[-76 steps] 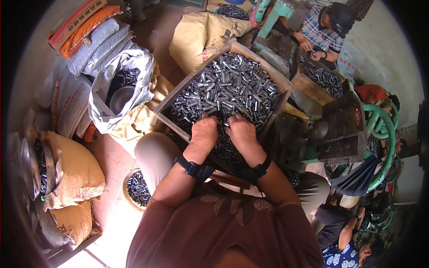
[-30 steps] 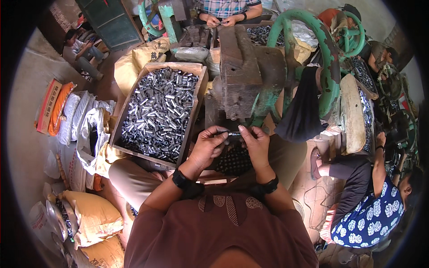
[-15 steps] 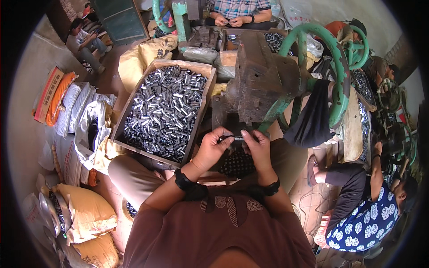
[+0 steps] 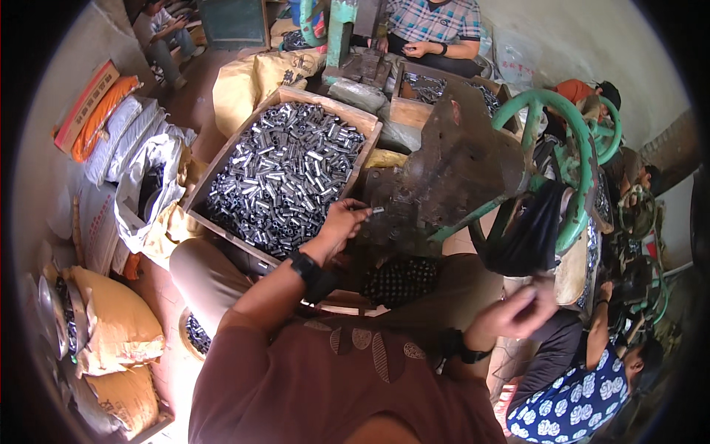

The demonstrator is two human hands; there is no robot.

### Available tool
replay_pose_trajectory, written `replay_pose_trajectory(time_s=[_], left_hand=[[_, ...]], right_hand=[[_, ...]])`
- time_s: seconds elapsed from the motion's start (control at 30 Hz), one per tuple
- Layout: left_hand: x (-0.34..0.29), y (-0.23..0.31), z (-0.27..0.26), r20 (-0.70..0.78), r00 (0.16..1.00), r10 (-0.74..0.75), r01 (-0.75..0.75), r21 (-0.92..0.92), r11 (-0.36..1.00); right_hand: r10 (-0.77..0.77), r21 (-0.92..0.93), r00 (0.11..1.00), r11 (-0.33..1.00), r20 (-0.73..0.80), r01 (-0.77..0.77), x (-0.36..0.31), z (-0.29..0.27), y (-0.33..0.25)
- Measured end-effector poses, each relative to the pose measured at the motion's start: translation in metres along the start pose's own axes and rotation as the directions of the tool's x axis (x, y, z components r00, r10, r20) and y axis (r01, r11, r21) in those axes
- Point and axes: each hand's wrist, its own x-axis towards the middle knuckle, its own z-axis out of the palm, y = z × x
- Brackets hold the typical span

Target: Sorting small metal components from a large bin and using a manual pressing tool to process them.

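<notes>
My left hand (image 4: pixel 345 226) pinches a small metal sleeve (image 4: pixel 378 210) by its end, close to the dark bed of a hand press (image 4: pixel 462 159). A wooden box (image 4: pixel 194 201) heaped with short shiny metal sleeves (image 4: pixel 285 177) stands just left of that hand. My right hand (image 4: pixel 521 311) hangs in the air at the right, its fingers curled and blurred, below a black cloth (image 4: pixel 526 233) tied on the press's green wheel (image 4: pixel 580 222). Whether anything lies in those fingers I cannot see.
A person in a checked shirt (image 4: pixel 436 29) sits across at another press, beside a second wooden box (image 4: pixel 414 112). At the lower right sits a person in a flower-patterned top (image 4: pixel 566 403). Stacked sacks (image 4: pixel 122 140) and a paper bag (image 4: pixel 118 318) line the left side.
My hands have parted from a small piece held between both. The left now holds a sleeve at the press bed; the right has swung away right and nearer me. The view has shifted.
</notes>
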Motion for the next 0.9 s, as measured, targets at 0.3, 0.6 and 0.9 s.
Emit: replay_pose_trajectory(time_s=[0.3,0.6,0.9], left_hand=[[0.051,-0.009,0.005,-0.035,0.999,-0.004,-0.003,-0.199,0.980],[0.056,-0.008,0.008,-0.077,0.993,0.094,-0.082,0.146,0.986],[0.067,-0.017,0.031,-0.047,0.860,0.507,-0.385,0.593,0.708]], right_hand=[[0.627,0.125,0.779,0.770,0.033,-0.625,-0.009,0.022,0.056],[0.613,-0.108,0.754,0.788,0.236,-0.606,0.084,0.028,0.038],[0.528,-0.253,0.847,0.828,0.054,-0.500,0.043,0.022,0.047]])
